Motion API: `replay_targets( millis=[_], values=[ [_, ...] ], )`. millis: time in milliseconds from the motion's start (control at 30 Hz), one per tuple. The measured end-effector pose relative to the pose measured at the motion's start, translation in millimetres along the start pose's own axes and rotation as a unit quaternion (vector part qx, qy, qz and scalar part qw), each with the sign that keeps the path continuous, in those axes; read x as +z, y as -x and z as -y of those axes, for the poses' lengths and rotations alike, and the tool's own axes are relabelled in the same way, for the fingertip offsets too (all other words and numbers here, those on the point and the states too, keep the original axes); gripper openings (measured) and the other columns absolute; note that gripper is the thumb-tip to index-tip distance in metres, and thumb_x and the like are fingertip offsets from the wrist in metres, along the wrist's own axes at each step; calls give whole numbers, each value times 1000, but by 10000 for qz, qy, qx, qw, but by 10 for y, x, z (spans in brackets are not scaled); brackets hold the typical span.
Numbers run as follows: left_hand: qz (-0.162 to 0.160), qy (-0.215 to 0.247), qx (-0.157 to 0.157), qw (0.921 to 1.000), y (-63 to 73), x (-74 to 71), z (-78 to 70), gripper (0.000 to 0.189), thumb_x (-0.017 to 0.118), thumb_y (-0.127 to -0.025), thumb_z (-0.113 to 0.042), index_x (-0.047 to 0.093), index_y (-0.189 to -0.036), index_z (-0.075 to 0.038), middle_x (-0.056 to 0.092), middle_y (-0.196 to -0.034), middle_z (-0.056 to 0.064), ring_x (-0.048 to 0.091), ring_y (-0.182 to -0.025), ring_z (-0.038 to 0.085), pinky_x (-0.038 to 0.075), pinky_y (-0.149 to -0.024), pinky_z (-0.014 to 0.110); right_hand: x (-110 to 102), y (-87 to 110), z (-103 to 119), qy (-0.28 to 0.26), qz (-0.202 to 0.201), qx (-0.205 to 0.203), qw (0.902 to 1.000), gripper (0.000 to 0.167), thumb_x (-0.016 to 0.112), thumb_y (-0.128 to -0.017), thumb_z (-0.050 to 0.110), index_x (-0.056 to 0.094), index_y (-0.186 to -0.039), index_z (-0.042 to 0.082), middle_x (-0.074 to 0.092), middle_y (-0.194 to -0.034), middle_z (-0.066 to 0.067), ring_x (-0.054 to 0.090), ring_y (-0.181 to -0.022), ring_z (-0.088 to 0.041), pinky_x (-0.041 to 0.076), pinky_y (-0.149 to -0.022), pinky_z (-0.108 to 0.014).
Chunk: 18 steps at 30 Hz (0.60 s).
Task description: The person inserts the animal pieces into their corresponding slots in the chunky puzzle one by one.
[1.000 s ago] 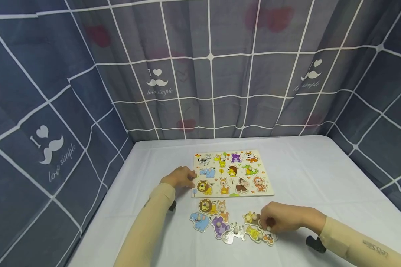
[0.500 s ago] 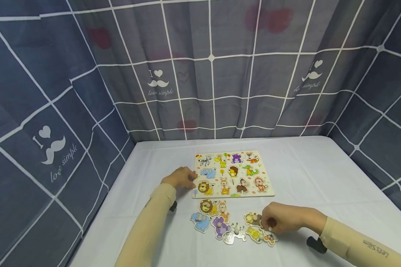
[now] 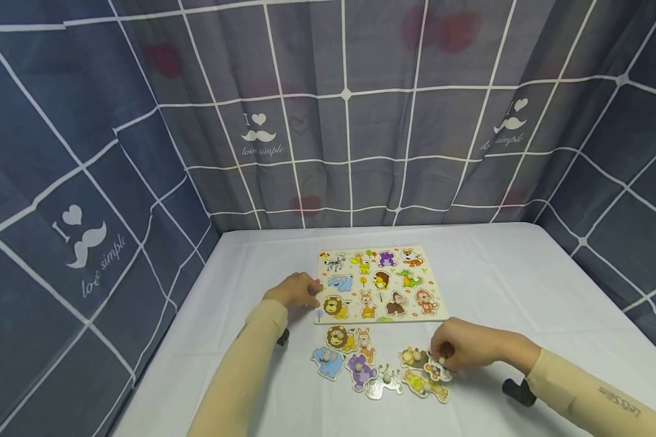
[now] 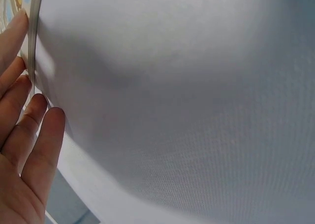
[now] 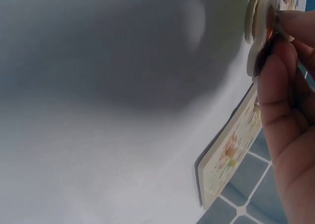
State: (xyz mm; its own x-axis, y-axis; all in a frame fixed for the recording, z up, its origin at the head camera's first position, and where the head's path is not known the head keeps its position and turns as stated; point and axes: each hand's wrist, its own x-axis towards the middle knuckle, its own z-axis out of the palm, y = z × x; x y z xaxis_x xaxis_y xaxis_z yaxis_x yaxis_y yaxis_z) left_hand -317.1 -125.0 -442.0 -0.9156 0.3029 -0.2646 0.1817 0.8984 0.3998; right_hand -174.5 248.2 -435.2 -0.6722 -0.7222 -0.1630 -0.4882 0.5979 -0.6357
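Note:
The puzzle board (image 3: pixel 381 284), printed with animals, lies flat on the white table. My left hand (image 3: pixel 294 290) rests at its left edge; in the left wrist view, nearly straight fingers (image 4: pixel 49 145) touch that edge. My right hand (image 3: pixel 464 343) pinches an orange-and-white tiger piece (image 3: pixel 435 370) by its knob, tilted and raised just over the other pieces. Its side shows in the right wrist view. Below it are a yellow giraffe piece (image 3: pixel 415 383) and a hedgehog piece (image 3: pixel 412 357).
Loose knobbed pieces lie in front of the board: a lion (image 3: pixel 339 337), a kangaroo (image 3: pixel 364 343), a blue elephant (image 3: pixel 328 362), a purple hippo (image 3: pixel 359 371) and a shiny zebra (image 3: pixel 384 383). A dark checked curtain (image 3: pixel 317 133) surrounds the table at back and sides.
My right hand has moved slightly up and toward the board, lifting the tiger piece off the giraffe piece, whose right end now shows. The left hand has stayed at the board's edge.

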Motion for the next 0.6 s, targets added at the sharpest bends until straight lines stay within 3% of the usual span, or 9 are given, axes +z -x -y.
replay_targets(
  millis=[367, 600],
  values=[
    [-47, 9, -52, 10000, 35, -7, -27, 48, 86, -77, -25, 72, -123, -19, 63, -133, 7, 56, -126, 28, 44, -113, 45, -91, -70, -72, 50, -341, -31, 9994, 20, 73, -75, -2, 70, -76, 18, 58, -67, 16, 49, -59, 6, 47, -51, -15],
    [-49, -45, 20, 10000, 46, -1, -26, 48, 85, -78, -25, 72, -123, -18, 63, -133, 8, 57, -126, 29, 45, -113, 45, -117, -120, -135, -350, -385, 82, 9986, 17, 70, -80, -2, 67, -75, 14, 67, -65, 9, 57, -55, 2, 50, -48, -17]
  ],
)
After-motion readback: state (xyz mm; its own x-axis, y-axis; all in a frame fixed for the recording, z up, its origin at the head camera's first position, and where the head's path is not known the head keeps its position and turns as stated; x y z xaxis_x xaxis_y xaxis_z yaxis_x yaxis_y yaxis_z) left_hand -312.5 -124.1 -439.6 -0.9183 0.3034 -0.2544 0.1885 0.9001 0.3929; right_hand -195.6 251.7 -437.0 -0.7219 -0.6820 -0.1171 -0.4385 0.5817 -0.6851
